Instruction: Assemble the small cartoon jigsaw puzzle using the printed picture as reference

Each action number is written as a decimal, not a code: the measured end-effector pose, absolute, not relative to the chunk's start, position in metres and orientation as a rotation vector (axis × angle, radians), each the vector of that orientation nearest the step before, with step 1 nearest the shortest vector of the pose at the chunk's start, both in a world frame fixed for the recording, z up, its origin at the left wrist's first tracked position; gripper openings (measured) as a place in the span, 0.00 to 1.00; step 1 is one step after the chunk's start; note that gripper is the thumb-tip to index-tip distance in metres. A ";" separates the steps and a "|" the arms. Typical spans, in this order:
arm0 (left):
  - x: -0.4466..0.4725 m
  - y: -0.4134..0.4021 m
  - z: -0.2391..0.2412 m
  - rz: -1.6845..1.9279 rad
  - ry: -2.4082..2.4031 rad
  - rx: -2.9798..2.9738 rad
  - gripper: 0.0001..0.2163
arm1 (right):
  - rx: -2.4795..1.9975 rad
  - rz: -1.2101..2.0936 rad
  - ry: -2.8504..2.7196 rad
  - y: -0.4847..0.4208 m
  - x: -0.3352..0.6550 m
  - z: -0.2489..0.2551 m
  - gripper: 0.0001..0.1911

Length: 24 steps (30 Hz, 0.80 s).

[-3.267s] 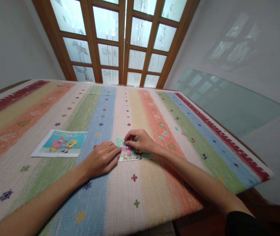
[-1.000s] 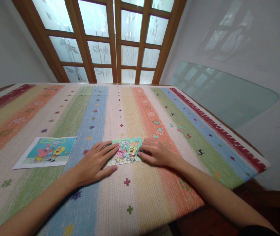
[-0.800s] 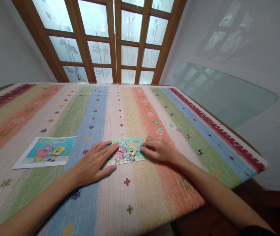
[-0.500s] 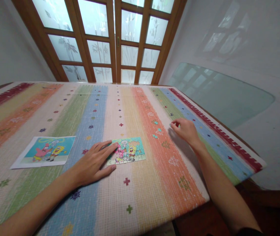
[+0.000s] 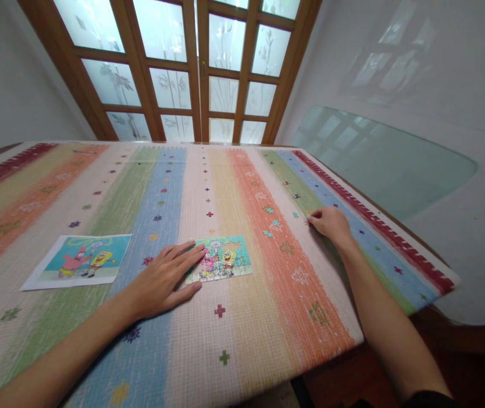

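Note:
A small cartoon jigsaw puzzle lies assembled on the striped tablecloth. My left hand rests flat and open on the cloth, its fingertips on the puzzle's left edge. My right hand is stretched out to the right, away from the puzzle. Its fingers are drawn together with their tips down on the cloth near the green stripe. What they pinch, if anything, is hidden. A few loose teal puzzle pieces lie scattered between the puzzle and that hand.
A printed reference picture of the same cartoon lies to the left of my left hand. The table's right edge runs close to my right hand. A glass sheet leans on the right wall. Wooden glazed doors stand behind.
My right hand left the puzzle's right edge and moved up and right to the loose pieces. My left hand stayed on the puzzle's left edge.

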<state>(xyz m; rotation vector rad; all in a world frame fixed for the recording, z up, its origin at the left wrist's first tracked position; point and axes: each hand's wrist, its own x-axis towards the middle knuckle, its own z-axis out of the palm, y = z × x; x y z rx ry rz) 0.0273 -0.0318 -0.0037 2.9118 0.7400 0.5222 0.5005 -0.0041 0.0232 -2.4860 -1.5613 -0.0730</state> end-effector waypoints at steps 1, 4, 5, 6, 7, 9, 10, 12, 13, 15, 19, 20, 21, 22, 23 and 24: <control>0.027 -0.032 -0.004 0.527 0.736 2.910 0.29 | -2.477 -0.045 -1.552 -0.003 0.502 0.024 0.08; 0.028 -0.031 -0.006 0.550 0.731 2.912 0.28 | -2.442 0.038 -1.528 0.000 0.506 0.026 0.06; 0.028 -0.031 -0.006 0.560 0.734 2.913 0.28 | -2.426 0.059 -1.520 0.001 0.507 0.026 0.05; 0.028 -0.031 -0.007 0.572 0.738 2.913 0.28 | -2.407 0.075 -1.513 0.001 0.506 0.027 0.04; 0.028 -0.031 -0.007 0.587 0.743 2.915 0.27 | -2.385 0.088 -1.510 0.002 0.506 0.027 0.04; 0.028 -0.032 -0.007 0.611 0.750 2.921 0.25 | -2.337 0.103 -1.516 0.002 0.503 0.028 0.04; 0.029 -0.032 -0.006 0.618 0.750 2.928 0.24 | -2.304 0.121 -1.527 0.002 0.501 0.028 0.04; 0.029 -0.033 -0.004 0.615 0.754 2.935 0.22 | -2.171 0.217 -1.555 0.003 0.494 0.029 0.06; 0.030 -0.033 -0.003 0.611 0.756 2.934 0.22 | -2.075 0.289 -1.565 0.003 0.489 0.030 0.07; 0.031 -0.034 0.000 0.603 0.752 2.924 0.21 | -1.856 0.440 -1.573 0.002 0.477 0.031 0.09; 0.031 -0.034 0.002 0.601 0.740 2.910 0.20 | -1.551 0.703 -1.646 -0.001 0.439 0.029 0.13; 0.031 -0.034 0.002 0.604 0.739 2.908 0.20 | -1.487 0.770 -1.667 -0.002 0.428 0.028 0.14; 0.031 -0.034 0.002 0.608 0.739 2.908 0.20 | -1.427 0.832 -1.708 -0.004 0.418 0.026 0.13; 0.031 -0.034 0.002 0.613 0.738 2.907 0.20 | -1.383 0.864 -1.760 -0.005 0.408 0.025 0.13; 0.031 -0.034 0.002 0.617 0.737 2.906 0.20 | -1.346 0.867 -1.822 -0.006 0.398 0.023 0.12; 0.031 -0.035 0.002 0.620 0.735 2.902 0.20 | -1.310 0.855 -1.885 -0.008 0.390 0.022 0.10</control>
